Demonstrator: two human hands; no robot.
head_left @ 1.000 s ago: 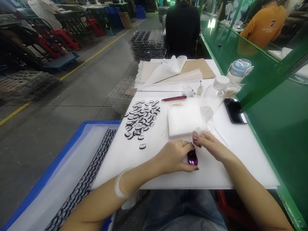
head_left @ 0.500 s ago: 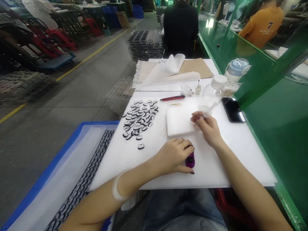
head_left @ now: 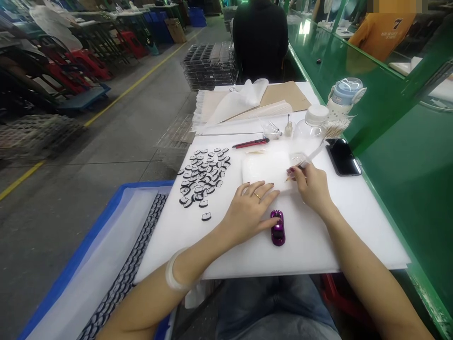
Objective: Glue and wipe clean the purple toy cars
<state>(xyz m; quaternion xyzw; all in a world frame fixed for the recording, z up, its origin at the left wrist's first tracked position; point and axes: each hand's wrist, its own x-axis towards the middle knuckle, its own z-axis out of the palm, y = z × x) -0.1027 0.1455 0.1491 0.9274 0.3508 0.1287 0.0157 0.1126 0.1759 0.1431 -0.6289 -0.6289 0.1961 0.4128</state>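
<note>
A glossy purple toy car [head_left: 278, 233] lies on the white table sheet, with my left thumb over its upper part. My left hand [head_left: 247, 210] is open with its fingers spread, the fingertips at the near edge of a white foam pad [head_left: 264, 170]. At the pad's right side my right hand [head_left: 313, 186] is closed in a pinch on a thin tan stick [head_left: 288, 179]; most of it is hidden by the fingers. A small clear container [head_left: 297, 159] sits just beyond those fingers. To the left lie many small black-rimmed clear pieces [head_left: 201, 177] in a loose pile.
Behind the pad are a red utility knife [head_left: 250, 143], a clear white-capped bottle [head_left: 311, 130], cotton swabs [head_left: 336, 127] and a blue-lidded bottle [head_left: 345, 97]. A phone [head_left: 343, 157] lies at right. A blue bin [head_left: 118, 193] with rows of pieces stands left. A person in black [head_left: 260, 42] sits ahead.
My left hand has let go of the toy car and spread its fingers up toward the pad. My right hand has shifted slightly right and down, and the tan stick now shows at its fingertips.
</note>
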